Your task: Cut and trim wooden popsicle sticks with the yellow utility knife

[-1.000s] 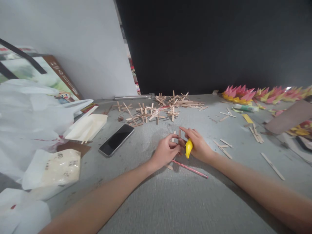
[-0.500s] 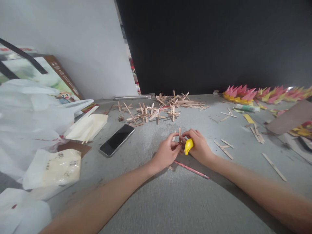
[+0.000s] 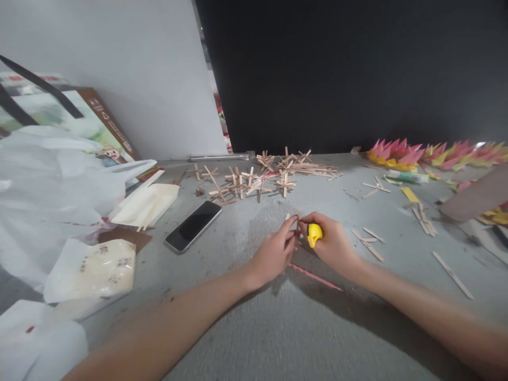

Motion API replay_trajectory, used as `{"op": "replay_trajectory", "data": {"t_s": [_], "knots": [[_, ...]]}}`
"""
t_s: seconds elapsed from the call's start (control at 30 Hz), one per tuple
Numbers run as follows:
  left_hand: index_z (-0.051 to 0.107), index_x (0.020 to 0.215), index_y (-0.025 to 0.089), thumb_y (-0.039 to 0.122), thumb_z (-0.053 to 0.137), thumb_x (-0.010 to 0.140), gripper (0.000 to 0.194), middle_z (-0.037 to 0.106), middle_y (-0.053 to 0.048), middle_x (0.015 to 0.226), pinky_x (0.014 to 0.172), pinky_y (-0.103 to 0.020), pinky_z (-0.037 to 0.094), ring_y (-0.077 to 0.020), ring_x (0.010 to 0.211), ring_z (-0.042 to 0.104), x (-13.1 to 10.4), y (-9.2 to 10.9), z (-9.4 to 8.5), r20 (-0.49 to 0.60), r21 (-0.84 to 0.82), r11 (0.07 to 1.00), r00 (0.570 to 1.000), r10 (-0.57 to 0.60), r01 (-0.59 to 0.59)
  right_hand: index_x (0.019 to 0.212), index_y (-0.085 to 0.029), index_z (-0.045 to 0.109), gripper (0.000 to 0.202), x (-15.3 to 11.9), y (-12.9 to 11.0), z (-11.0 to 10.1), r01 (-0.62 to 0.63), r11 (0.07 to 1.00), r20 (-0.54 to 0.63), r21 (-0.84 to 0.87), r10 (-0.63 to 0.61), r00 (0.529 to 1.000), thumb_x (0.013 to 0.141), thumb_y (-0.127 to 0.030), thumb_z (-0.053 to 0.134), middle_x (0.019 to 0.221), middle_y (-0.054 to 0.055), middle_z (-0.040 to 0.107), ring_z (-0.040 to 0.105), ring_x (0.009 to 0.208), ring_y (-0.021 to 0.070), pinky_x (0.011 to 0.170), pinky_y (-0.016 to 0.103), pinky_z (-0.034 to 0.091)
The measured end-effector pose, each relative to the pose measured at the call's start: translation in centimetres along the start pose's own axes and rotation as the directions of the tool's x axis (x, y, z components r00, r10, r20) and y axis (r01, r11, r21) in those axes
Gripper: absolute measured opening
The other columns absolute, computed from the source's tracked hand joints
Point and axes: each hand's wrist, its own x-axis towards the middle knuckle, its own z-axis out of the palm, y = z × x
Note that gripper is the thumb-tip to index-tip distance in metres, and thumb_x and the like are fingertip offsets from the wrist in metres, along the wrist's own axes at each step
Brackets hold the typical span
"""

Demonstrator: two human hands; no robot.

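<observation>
Near the middle of the grey table (image 3: 254, 338), my left hand (image 3: 273, 254) pinches a small wooden stick piece (image 3: 299, 221), its fingers partly hiding it. My right hand (image 3: 329, 241) is closed round a yellow tool (image 3: 315, 235), and its fingertips meet the same stick piece from the right. The type of tool cannot be made out. A pink pencil-like rod (image 3: 317, 278) lies just below both hands. Beyond them, several crossed wooden sticks (image 3: 284, 182) stand in a cluster.
A phone (image 3: 193, 226), an open paper box (image 3: 154, 206) and a white plastic bag (image 3: 59, 185) are on the left. Loose sticks (image 3: 452, 275), a glue tube (image 3: 407, 177) and pink-yellow folded paper (image 3: 397, 153) lie on the right. A black panel (image 3: 349, 74) stands behind.
The stick piece sits lower between my fingers. My right hand and the yellow tool have turned slightly, and the whole view has shifted a little.
</observation>
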Motion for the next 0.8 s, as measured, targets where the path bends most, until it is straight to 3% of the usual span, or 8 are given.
{"op": "replay_trajectory", "data": {"t_s": [0.2, 0.43, 0.8], "knots": [[0.041, 0.16, 0.025, 0.026, 0.044, 0.105, 0.055, 0.074, -0.012, 0.122, 0.095, -0.035, 0.053, -0.0224, 0.099, 0.072, -0.4, -0.7, 0.0, -0.024, 0.075, 0.988, 0.99, 0.138, -0.136, 0.085, -0.018, 0.07, 0.014, 0.0, -0.9, -0.4, -0.079, 0.996, 0.017, 0.046, 0.078, 0.997, 0.084, -0.029, 0.062, 0.074, 0.002, 0.07, 0.058, 0.066, 0.0172, 0.06, 0.028, 0.042], [0.053, 0.153, 0.03, 0.033, 0.045, 0.106, 0.048, 0.076, -0.008, 0.114, 0.096, -0.035, 0.055, -0.02, 0.091, 0.07, -0.4, -0.7, 0.5, -0.149, 0.066, 0.991, 0.981, 0.126, -0.118, 0.076, -0.018, 0.066, 0.008, -0.4, -1.8, -1.0, -0.103, 0.994, 0.013, 0.04, 0.102, 0.995, 0.079, -0.025, 0.063, 0.064, -0.002, 0.061, 0.048, 0.059, 0.014, 0.054, 0.026, 0.039], [0.055, 0.152, 0.034, 0.03, 0.05, 0.104, 0.048, 0.076, -0.006, 0.112, 0.091, -0.033, 0.056, -0.0182, 0.088, 0.07, -0.3, -0.7, 0.7, -0.164, -0.026, 0.996, 0.983, 0.085, -0.09, 0.076, -0.019, 0.063, 0.016, -0.3, -2.5, -1.0, -0.031, 0.998, -0.005, 0.051, 0.031, 1.0, 0.085, -0.033, 0.063, 0.064, -0.001, 0.062, 0.049, 0.057, 0.0133, 0.054, 0.025, 0.039]]}}
